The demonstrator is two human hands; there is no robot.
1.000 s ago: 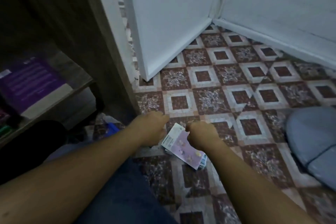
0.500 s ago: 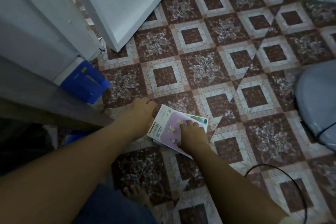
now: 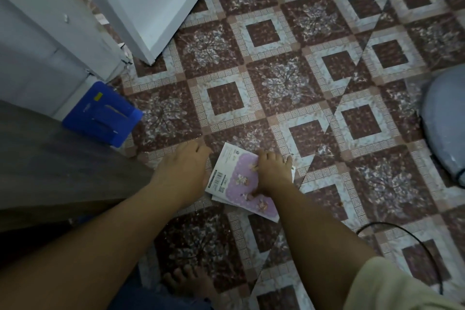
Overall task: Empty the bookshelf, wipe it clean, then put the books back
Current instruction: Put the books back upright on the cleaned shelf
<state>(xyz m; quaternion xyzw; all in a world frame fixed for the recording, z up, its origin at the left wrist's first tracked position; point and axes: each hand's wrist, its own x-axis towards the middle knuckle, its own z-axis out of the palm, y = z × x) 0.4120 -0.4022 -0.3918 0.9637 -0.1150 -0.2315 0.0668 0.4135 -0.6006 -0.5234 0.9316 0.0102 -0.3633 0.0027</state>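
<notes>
A thin stack of books point(image 3: 230, 180) with a lilac and white cover lies flat on the tiled floor. My right hand point(image 3: 273, 175) rests on top of it, fingers reaching to the far edge and thumb on the cover. My left hand point(image 3: 183, 171) lies on the floor against the stack's left edge with its fingers stretched out. The dark wooden side of the bookshelf point(image 3: 55, 158) stands at the left; its shelves are out of view.
A blue plastic box point(image 3: 103, 114) sits on the floor by the shelf and the white door frame point(image 3: 50, 40). A white door point(image 3: 156, 2) stands open behind. A grey cushion point(image 3: 445, 123) lies at right, a black cable point(image 3: 412, 236) near it. My bare foot point(image 3: 191, 284) is below.
The books, held up in both hands a second ago, came down onto the floor. The view has tilted down and the purple book on the shelf has left the frame.
</notes>
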